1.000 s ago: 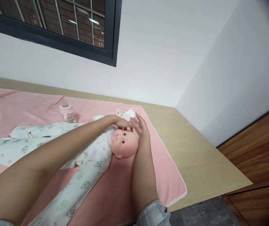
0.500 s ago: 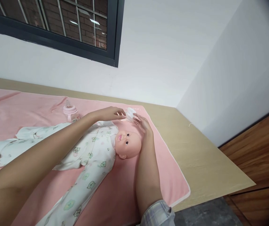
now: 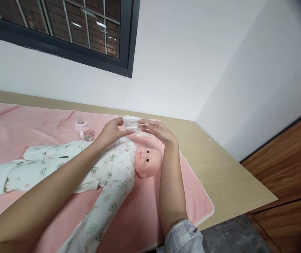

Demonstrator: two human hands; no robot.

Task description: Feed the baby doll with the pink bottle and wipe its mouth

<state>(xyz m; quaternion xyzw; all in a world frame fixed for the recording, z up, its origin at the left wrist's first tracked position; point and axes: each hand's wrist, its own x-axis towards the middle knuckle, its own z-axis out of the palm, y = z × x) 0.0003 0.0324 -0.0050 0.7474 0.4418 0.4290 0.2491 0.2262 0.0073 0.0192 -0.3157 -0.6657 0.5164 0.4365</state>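
Observation:
My left hand (image 3: 113, 133) pinches the left edge of a thin white tissue (image 3: 131, 123), thumb below and fingers above. At its other side, the fingers of my right hand (image 3: 160, 130) hold the tissue's right edge, so it spans between both hands. A pale, partly hidden item (image 3: 144, 134) shows beneath the right fingers; I cannot make out what it is. Just below the hands lies a baby doll (image 3: 148, 162) on its back, its head to the right, dressed in a white printed outfit (image 3: 113, 179). My left forearm passes over the doll's body.
A pink baby bottle (image 3: 83, 129) with a handle stands on the pink blanket (image 3: 192, 191), left of my left hand. Under the blanket is a pale wooden tabletop (image 3: 224, 175). Behind are a white wall and a dark-framed window (image 3: 129, 42); wooden panels (image 3: 285, 168) stand at the right.
The white tissue, crumpled before, is now spread wider between my hands. My left hand has shifted left and turned; my right hand reaches leftward with its fingers over the tissue.

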